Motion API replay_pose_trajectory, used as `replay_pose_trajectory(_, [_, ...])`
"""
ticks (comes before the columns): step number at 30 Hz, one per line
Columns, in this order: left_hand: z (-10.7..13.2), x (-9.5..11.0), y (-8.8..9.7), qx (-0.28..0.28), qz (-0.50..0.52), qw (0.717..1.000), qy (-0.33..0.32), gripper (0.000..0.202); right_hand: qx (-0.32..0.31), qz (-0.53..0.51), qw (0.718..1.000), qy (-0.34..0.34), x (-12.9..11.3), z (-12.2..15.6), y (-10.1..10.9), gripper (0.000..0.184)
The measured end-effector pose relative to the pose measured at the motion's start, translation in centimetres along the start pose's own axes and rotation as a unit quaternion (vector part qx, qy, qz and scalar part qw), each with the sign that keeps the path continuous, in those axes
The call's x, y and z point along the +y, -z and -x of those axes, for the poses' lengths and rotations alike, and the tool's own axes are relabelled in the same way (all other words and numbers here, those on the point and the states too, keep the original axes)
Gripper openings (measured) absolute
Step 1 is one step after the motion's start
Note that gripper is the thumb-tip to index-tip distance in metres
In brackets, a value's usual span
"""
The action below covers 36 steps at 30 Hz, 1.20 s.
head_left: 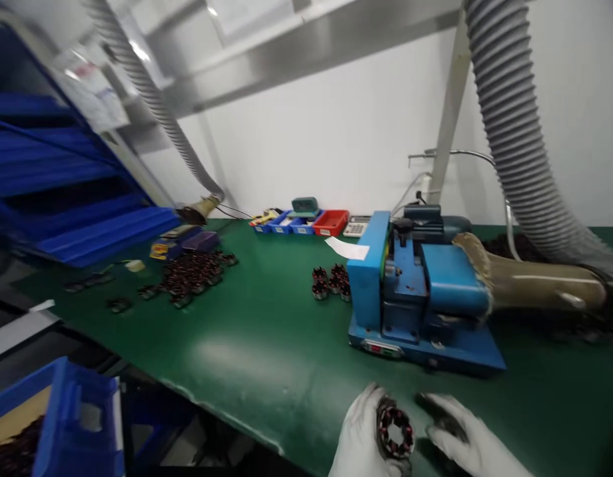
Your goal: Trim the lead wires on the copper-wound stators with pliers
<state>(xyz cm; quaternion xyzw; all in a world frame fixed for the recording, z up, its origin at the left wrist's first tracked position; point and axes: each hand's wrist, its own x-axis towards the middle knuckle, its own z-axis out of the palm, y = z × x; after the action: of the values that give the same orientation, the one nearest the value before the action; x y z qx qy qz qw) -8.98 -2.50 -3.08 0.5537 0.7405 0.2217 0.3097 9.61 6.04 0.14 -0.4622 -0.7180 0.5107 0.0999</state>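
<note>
At the bottom edge of the view, the gloved left hand point(359, 437) is curled around a round stator point(394, 434) with copper-coloured windings, thumb and fingers closed on its rim, holding it just above the near edge of the green bench point(267, 344). The gloved right hand point(470, 444) sits just beside it, fingers partly bent near a dark blurred piece point(435, 405); I cannot tell whether it grips that piece or only touches it. Behind both hands stands a blue machine point(416, 291), with a paper slip point(347, 248) on its left upper corner and a grey ribbed hose point(515, 132) running down to its right side. A small cluster of stators point(331, 281) rests just left of the machine, and a bigger heap point(192, 271) lies well apart to the left. Small bins point(306, 224) line the wall, and a blue crate point(63, 411) sits below the bench's edge
</note>
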Motion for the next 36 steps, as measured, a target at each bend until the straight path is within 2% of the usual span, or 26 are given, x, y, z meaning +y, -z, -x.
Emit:
replay_pose_trajectory(2, [0.3, 1.3, -1.8, -0.014, 0.011, 0.999, -0.051, 0.089, -0.032, -0.025, 0.999, 0.01, -0.4, -0.4, 0.6, 0.061])
replay_pose_trajectory(4, [0.1, 2.5, -2.7, -0.016, 0.008, 0.997, -0.073, 0.088, -0.059, -0.061, 0.996, 0.018, -0.6, -0.5, 1.1, 0.055])
replay_pose_trajectory(8, [-0.5, 4.2, -2.0, -0.04, 0.004, 0.999, -0.033, 0.084, -0.09, -0.216, 0.972, -0.018, 0.1, -0.2, 1.2, 0.041])
replay_pose_trajectory(10, [-0.6, 4.6, -1.5, -0.046, -0.002, 0.998, -0.036, 0.081, -0.091, -0.274, 0.957, -0.034, 0.4, 0.0, 1.0, 0.037])
replay_pose_trajectory(15, [-0.4, 4.0, -1.7, -0.026, 0.009, 0.997, -0.068, 0.083, -0.039, -0.407, 0.911, -0.05, 0.4, 0.9, 1.1, 0.025])
replay_pose_trajectory(20, [0.0, 2.4, -3.2, 0.027, -0.02, 0.989, -0.147, 0.077, 0.054, -0.51, 0.856, -0.055, 0.6, 1.7, 1.3, 0.032])
replay_pose_trajectory(21, [0.1, 2.3, -3.4, 0.046, -0.026, 0.984, -0.172, 0.075, 0.066, -0.502, 0.86, -0.065, 0.7, 1.6, 1.3, 0.04])
replay_pose_trajectory(23, [0.1, 2.2, -3.7, 0.097, -0.033, 0.971, -0.216, 0.074, 0.04, -0.445, 0.891, -0.074, 0.6, 1.4, 1.1, 0.048])
replay_pose_trajectory(25, [0.0, 2.5, -3.7, 0.146, -0.038, 0.959, -0.238, 0.077, -0.001, -0.368, 0.927, -0.068, 0.3, 1.1, 0.6, 0.036])
replay_pose_trajectory(26, [0.0, 2.8, -3.6, 0.16, -0.04, 0.957, -0.239, 0.079, 0.006, -0.345, 0.936, -0.071, 0.1, 0.9, 0.2, 0.029])
replay_pose_trajectory(27, [0.0, 3.0, -3.5, 0.167, -0.039, 0.956, -0.237, 0.081, 0.035, -0.34, 0.936, -0.078, -0.1, 0.8, -0.1, 0.025])
replay_pose_trajectory(29, [0.1, 3.5, -3.3, 0.165, -0.028, 0.957, -0.238, 0.081, 0.118, -0.378, 0.912, -0.105, -0.4, 0.9, -0.6, 0.028])
replay_pose_trajectory(32, [0.2, 3.9, -3.0, 0.175, 0.004, 0.954, -0.244, 0.074, 0.202, -0.488, 0.841, -0.117, -0.2, 1.8, 0.3, 0.034])
replay_pose_trajectory(34, [0.2, 4.0, -2.9, 0.181, 0.016, 0.953, -0.243, 0.069, 0.266, -0.535, 0.799, -0.075, -0.1, 2.6, 1.7, 0.033])
replay_pose_trajectory(35, [0.2, 4.0, -2.9, 0.183, 0.017, 0.954, -0.239, 0.067, 0.302, -0.524, 0.795, -0.045, 0.0, 3.1, 2.4, 0.03])
replay_pose_trajectory(36, [0.1, 4.0, -2.9, 0.184, 0.014, 0.955, -0.233, 0.066, 0.324, -0.48, 0.815, -0.013, -0.1, 3.4, 2.8, 0.025])
